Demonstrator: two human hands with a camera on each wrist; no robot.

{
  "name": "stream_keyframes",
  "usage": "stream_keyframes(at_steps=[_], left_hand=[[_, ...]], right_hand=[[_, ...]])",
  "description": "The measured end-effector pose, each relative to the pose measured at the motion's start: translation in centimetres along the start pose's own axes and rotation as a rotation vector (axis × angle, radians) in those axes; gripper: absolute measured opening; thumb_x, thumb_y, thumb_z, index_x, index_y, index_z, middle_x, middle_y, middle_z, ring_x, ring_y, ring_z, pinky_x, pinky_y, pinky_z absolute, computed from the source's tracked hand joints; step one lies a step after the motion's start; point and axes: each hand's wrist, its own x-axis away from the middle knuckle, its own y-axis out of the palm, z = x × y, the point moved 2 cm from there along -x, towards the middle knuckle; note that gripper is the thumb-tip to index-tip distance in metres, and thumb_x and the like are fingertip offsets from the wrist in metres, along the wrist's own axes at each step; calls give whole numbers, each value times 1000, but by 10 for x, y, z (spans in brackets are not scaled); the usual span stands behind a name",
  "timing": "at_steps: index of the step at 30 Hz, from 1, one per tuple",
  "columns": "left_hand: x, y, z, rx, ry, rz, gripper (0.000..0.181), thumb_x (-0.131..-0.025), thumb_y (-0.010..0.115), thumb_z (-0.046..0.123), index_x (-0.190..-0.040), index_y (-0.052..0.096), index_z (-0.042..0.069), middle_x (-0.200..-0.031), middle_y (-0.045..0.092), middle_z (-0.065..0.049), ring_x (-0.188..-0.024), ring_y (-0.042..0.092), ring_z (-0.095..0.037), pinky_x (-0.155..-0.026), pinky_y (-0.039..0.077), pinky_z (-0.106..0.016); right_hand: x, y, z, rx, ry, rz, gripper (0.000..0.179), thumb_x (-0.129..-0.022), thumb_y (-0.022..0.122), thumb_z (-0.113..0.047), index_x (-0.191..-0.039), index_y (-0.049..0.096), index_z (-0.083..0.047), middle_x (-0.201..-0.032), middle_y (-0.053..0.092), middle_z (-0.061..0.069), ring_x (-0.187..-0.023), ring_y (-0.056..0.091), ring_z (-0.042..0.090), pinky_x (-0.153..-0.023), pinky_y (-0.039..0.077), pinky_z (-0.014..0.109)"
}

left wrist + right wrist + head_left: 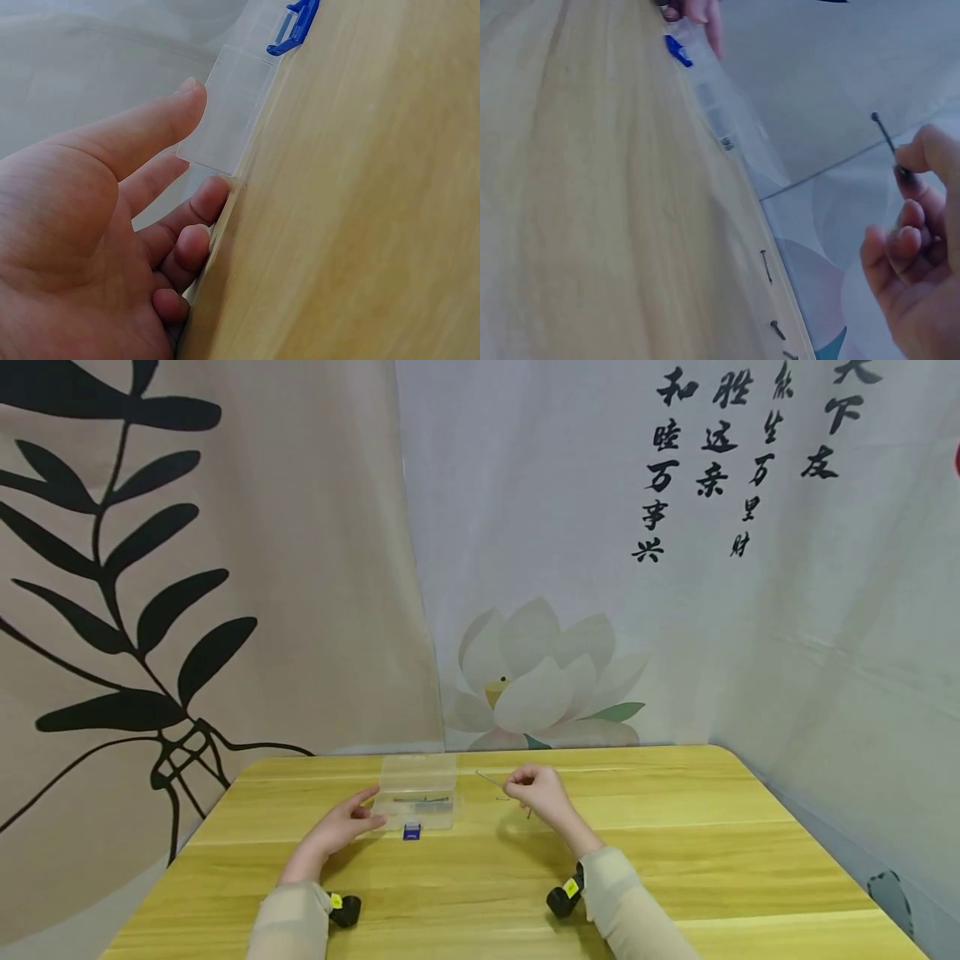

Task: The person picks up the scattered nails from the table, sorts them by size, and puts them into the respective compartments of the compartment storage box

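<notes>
Wood-grain table [450, 893], lotus-printed backdrop [540, 527], right hand [542, 793] pinching thin fastener [886, 135], left hand [341, 829] relaxed against clear box [225, 112]

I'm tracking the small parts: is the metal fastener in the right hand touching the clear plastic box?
Apart: the head view shows bare tabletop between the clear plastic box and the metal fastener pinched in the right hand.
</notes>
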Motion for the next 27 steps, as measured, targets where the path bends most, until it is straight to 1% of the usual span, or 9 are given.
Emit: stream_keyframes(at_steps=[4,7,8,13,16,21,24,27], left_hand=[[1,0,0,2,0,0,72,-92,69,28,-150,33,4,-107,46,-14,-96,44,-27,-78,40,-41],[1,1,0,5,-1,-3,71,-92,68,27,-150,34,4,-107,47,-14,-96,44,-27,-79,40,-41],[2,1,0,3,-2,-2,71,-92,69,27,-150,34,4,-107,47,-14,-97,44,-27,-80,40,-41],[2,1,1,-7,0,5,70,-92,68,26,-150,35,4,-108,48,-14,-97,45,-27,-81,40,-42],[2,1,0,-12,-3,10,70,-93,68,25,-150,34,4,-108,48,-14,-97,45,-27,-81,40,-42],[2,1,0,-14,-7,14,70,-92,68,25,-150,35,4,-108,48,-14,-97,45,-27,-81,40,-42],[1,1,0,-14,-7,14,71,-92,69,26,-150,35,5,-108,48,-14,-97,45,-27,-80,40,-41],[1,1,-2,-14,-9,16,71,-91,69,27,-150,35,5,-110,49,-14,-99,46,-27,-81,40,-42]], right_hand=[[-7,4,-2,47,-55,-21,7,-86,69,-10,-80,73,-9,-78,64,0,-62,56,18,-57,51,40],[-10,6,-1,81,-78,-38,7,-86,71,-11,-79,74,-11,-77,63,-1,-62,53,14,-57,47,30],[-11,7,-1,86,-89,-48,7,-86,71,-11,-80,74,-11,-78,62,-1,-63,52,14,-57,47,29],[-16,14,1,104,-147,-108,5,-86,71,-10,-82,73,-11,-79,61,-2,-66,51,14,-60,46,28],[-19,18,0,117,-172,-130,4,-85,71,-11,-82,73,-9,-79,60,-2,-66,51,13,-61,45,28],[-27,25,-3,143,-185,-145,4,-85,70,-10,-82,73,-10,-75,59,-3,-62,50,11,-57,46,27],[-34,30,-6,176,-226,-140,7,-84,70,-9,-79,73,-13,-73,57,-5,-61,49,9,-57,45,26],[-39,36,-10,215,-288,-135,9,-83,71,-8,-76,73,-14,-72,54,-6,-62,46,8,-60,43,26]])
